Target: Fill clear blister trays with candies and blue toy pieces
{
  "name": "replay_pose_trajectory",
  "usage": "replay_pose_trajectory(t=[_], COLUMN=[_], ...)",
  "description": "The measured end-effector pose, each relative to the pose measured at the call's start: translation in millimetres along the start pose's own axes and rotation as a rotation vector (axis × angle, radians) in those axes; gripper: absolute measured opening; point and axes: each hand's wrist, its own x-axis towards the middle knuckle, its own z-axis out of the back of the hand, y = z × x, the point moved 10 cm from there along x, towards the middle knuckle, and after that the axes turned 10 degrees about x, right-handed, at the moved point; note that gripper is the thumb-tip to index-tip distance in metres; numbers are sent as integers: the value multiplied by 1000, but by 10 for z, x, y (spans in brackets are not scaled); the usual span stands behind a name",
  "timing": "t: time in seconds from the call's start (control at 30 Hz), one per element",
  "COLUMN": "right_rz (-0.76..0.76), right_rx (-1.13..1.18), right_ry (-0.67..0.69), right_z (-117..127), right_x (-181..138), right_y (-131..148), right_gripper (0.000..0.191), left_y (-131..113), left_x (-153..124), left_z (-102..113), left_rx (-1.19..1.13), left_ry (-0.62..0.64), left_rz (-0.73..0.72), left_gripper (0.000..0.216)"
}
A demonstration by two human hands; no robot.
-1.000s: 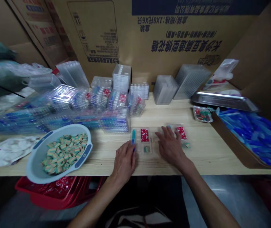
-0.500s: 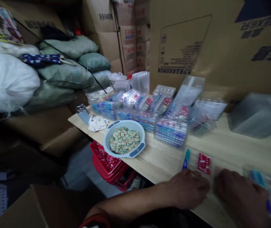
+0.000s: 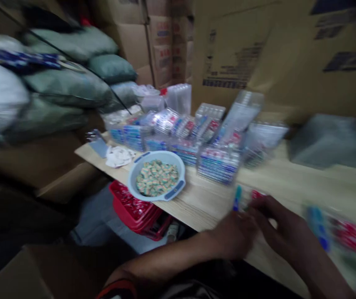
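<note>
A clear plastic blister pack lies at the table's near edge, with a blue and teal pen-like stick point(image 3: 237, 198) and a red printed packet point(image 3: 258, 194) in it. My left hand point(image 3: 238, 234) is closed at the pack's near side, its fingertips partly hidden. Reaching over from the right, my right hand point(image 3: 279, 226) bends its thumb and fingers down onto the pack, right against my left hand. Both hands are blurred. To their right sits another clear pack with a blue stick point(image 3: 317, 227) and a red packet point(image 3: 348, 236).
A light-blue basin point(image 3: 131, 182) holds many small striped pieces. Filled packs point(image 3: 217, 164) stand stacked behind it. White crumpled tissue point(image 3: 119, 156) lies at left. Below the wooden table point(image 3: 199, 207) is a red basket point(image 3: 120, 209). A large carton point(image 3: 243, 50) and full sacks point(image 3: 68, 89) stand behind.
My right hand has moved left and over the pack, meeting my left hand. The left hand has shifted slightly left and up in view. The camera has turned a little.
</note>
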Motion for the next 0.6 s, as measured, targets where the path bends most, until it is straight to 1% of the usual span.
replay_pose_trajectory(t=[0.03, 0.07, 0.1, 0.13, 0.2, 0.27, 0.3, 0.33, 0.37, 0.4, 0.43, 0.47, 0.5, 0.57, 0.6], right_rz=[8, -5, -18, -42, -113, -198, -239, -274, -301, -314, -307, -275, -219, -52, 37], right_rx=[26, 47, 67, 79, 109, 161, 185, 195, 182, 149, 107, 68, 42, 56, 82], right_ry=[-23, -90, -200, -279, -395, -431, -433, -428, -419, -408, -388, -355, -310, -200, -167], right_z=[77, 213, 406, 572, 840, 945, 937, 894, 824, 732, 613, 466, 296, -71, -213], right_x=[16, 32, 30, 13, -77, -199, -255, -294, -312, -302, -259, -182, -82, 140, 235], right_y=[85, 92, 41, -63, -374, -717, -866, -981, -1054, -1071, -1025, -909, -724, -179, 137], right_gripper=[18, 18, 19, 19, 22, 24, 24, 23, 22, 20, 17, 14, 11, 10, 15], left_y=[66, 190, 349, 519, 865, 1089, 1130, 1120, 1063, 967, 848, 725, 621, 505, 487], left_x=[-49, -126, -220, -308, -432, -501, -518, -520, -501, -459, -403, -345, -299, -252, -247], left_z=[149, 325, 482, 591, 672, 660, 636, 604, 567, 527, 482, 419, 335, 140, 55], left_rx=[-82, -155, -229, -301, -434, -538, -575, -599, -609, -606, -591, -568, -550, -544, -556], left_ry=[-100, -221, -326, -389, -405, -362, -334, -304, -274, -246, -222, -193, -158, -88, -59], left_rz=[50, 132, 221, 303, 483, 641, 700, 738, 746, 721, 674, 624, 591, 591, 613], left_gripper=[25, 28, 32, 35, 31, 25, 24, 23, 23, 23, 24, 24, 23, 17, 14])
